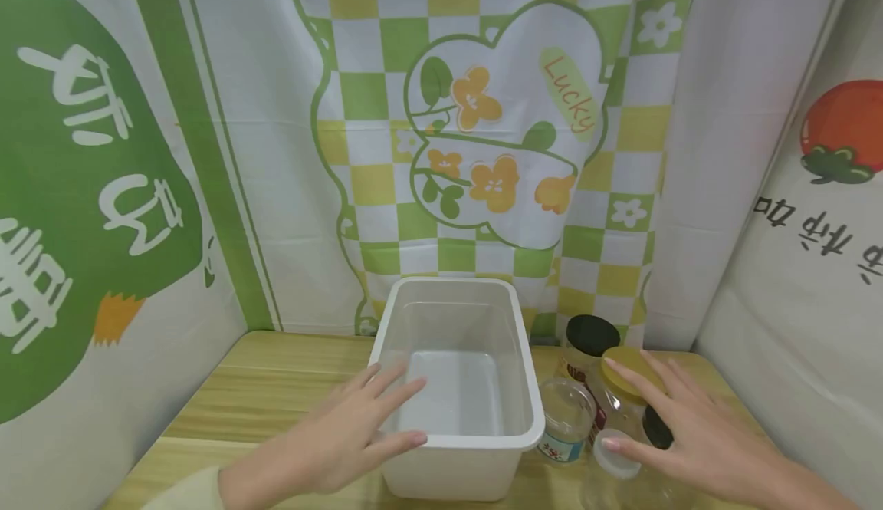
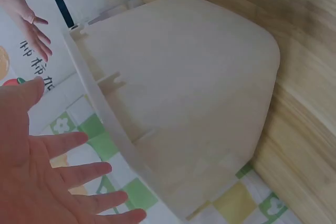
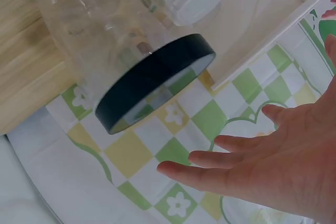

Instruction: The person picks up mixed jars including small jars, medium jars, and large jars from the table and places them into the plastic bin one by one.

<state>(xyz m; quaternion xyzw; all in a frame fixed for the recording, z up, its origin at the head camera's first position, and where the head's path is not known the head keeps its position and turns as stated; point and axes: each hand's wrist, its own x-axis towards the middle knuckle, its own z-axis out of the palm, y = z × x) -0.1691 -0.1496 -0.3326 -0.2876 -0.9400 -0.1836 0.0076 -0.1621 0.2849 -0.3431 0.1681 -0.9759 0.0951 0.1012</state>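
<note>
An upright white plastic bin, with nothing in it, stands on the wooden table. Spread over its near left rim is my left hand, its fingers extended and holding nothing. In the left wrist view, that hand is beside the rim, apart from the bin wall. My right hand hovers with fingers spread over a group of clear jars, among them one with a yellow lid and one with a white lid. In the right wrist view, a dark-rimmed lid shows beyond its fingertips.
A black-lidded jar and a small clear jar with a blue label stand close to the bin's right side. Wooden tabletop extends to the left of the bin. Printed cloth hangs behind and at both sides.
</note>
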